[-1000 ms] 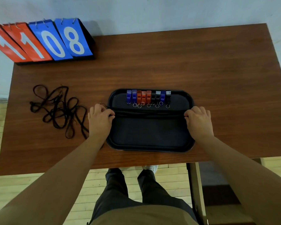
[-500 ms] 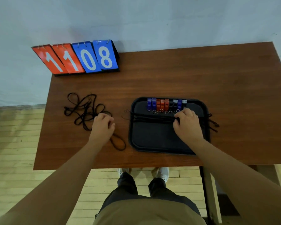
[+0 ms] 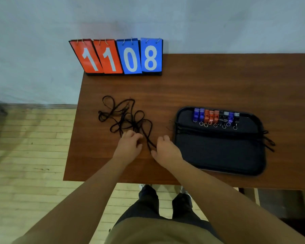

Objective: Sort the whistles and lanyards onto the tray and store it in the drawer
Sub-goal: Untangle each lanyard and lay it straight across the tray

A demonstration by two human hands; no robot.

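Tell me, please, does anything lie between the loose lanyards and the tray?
Nothing visible does. Only bare table separates the loose lanyards from the left rim of the tray; the right hand, at a strand's end, is the one thing there.

The table [image 3: 218, 81] is reddish-brown wood, smooth, with visible grain and a faint sheen. On the right, the black tray [image 3: 218, 155] has a shiny rim round a matt, finely textured bed, and the whistles [image 3: 215, 116] along its far edge look like glossy plastic with small metal rings. The lanyards [image 3: 125, 117] on the left are matt black cord.
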